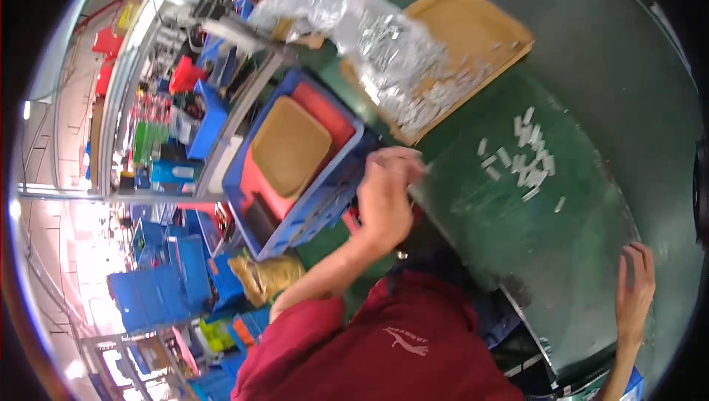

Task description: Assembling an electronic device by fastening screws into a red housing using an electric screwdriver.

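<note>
My left hand is raised beside the blue crate, near the left edge of the green work table. Its fingers are curled together and slightly blurred; whatever they may hold is too small to make out. Over at the right side of the table, my right hand rests with fingers stretched out and nothing in them. Between the hands, a loose group of small whitish strip-like pieces lies scattered on the table.
A shallow cardboard tray at the back holds a clear plastic bag and many similar small pieces. Left of the table stands a blue crate with a brown tray in it. Shelves with blue bins fill the far left.
</note>
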The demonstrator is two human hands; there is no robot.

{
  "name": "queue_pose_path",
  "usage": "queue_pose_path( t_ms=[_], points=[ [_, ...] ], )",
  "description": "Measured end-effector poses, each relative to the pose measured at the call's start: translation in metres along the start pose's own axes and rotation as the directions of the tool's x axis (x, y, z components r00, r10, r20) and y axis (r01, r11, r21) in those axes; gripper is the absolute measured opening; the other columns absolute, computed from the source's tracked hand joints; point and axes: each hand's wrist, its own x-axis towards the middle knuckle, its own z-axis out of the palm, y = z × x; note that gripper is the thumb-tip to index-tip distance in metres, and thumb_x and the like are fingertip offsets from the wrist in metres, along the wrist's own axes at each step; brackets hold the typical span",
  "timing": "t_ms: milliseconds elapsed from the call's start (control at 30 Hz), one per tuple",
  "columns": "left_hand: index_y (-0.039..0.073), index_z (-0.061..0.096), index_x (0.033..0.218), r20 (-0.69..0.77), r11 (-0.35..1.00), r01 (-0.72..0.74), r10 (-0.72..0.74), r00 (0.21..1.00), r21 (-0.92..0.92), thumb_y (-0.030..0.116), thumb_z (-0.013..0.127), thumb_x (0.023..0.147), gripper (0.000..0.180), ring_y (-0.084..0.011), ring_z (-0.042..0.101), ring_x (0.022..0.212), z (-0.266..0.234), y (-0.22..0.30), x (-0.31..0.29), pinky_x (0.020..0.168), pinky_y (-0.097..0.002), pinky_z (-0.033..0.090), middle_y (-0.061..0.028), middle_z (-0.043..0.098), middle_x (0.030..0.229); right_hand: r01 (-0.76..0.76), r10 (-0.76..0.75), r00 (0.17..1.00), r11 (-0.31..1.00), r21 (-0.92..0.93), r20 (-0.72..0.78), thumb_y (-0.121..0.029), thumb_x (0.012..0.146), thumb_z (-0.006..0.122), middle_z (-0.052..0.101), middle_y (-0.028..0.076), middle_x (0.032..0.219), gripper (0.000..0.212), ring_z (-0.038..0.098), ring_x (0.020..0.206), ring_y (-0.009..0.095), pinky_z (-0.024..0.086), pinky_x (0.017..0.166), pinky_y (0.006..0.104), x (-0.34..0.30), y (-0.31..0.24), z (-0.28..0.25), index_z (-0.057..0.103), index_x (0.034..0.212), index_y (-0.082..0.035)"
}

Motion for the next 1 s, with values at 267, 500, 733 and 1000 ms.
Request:
queue_pose_path(
  t_ms=[267,500,733,1000],
  points=[
    [-0.003,0.067,0.068,-0.064,0.592,0.498,-0.602,0.796,0.633,0.036,0.068,0.094,0.048,-0.0122,0.055,0.051,-0.232,-0.219,-0.127,0.053,-0.0326,0.043,-0.0072,0.058,0.052,0.112,-0.112,0.982,0.994,0.008,0.15,-0.001,0.094,0.059,0.062,0.016,0.107,0.017,0.063,0.098,0.034,0.049,0.087,0.0388,0.011,-0.078,0.032,0.062,0.111,0.001],
    [0.002,0.073,0.081,0.307,0.693,0.426,-0.672,0.674,0.582,0.036,0.053,0.098,0.043,-0.034,0.071,0.068,-0.162,-0.406,-0.245,0.066,-0.0453,0.054,-0.0222,0.069,0.072,-0.056,0.049,0.997,0.993,0.108,0.064,-0.005,0.095,0.06,0.062,0.014,0.088,0.014,0.062,0.076,0.024,0.049,0.067,0.0349,-0.098,-0.103,0.056,0.064,0.106,0.001],
    [0.007,0.067,0.103,0.726,0.593,-0.462,-0.346,0.594,0.66,0.032,0.055,0.096,0.029,-0.0334,0.07,0.075,0.013,-0.574,-0.16,0.063,-0.0501,0.053,-0.0107,0.071,0.085,-0.835,0.903,0.282,0.065,0.546,0.325,-0.053,0.104,0.028,0.071,0.013,0.079,0.064,0.066,0.064,0.024,0.052,0.061,0.0358,-0.209,-0.131,0.166,0.068,0.101,-0.003],
    [0.005,0.066,0.105,0.911,0.721,-0.666,0.119,0.394,0.194,0.031,0.055,0.096,0.03,-0.0355,0.069,0.075,0.2,-0.423,-0.036,0.064,-0.0501,0.052,-0.0134,0.071,0.086,-0.122,0.932,0.32,-0.138,0.983,0.171,-0.056,0.104,0.04,0.067,0.006,0.096,0.054,0.061,0.069,0.02,0.039,0.05,0.028,-0.202,-0.117,0.166,0.059,0.11,-0.006]
  ],
)
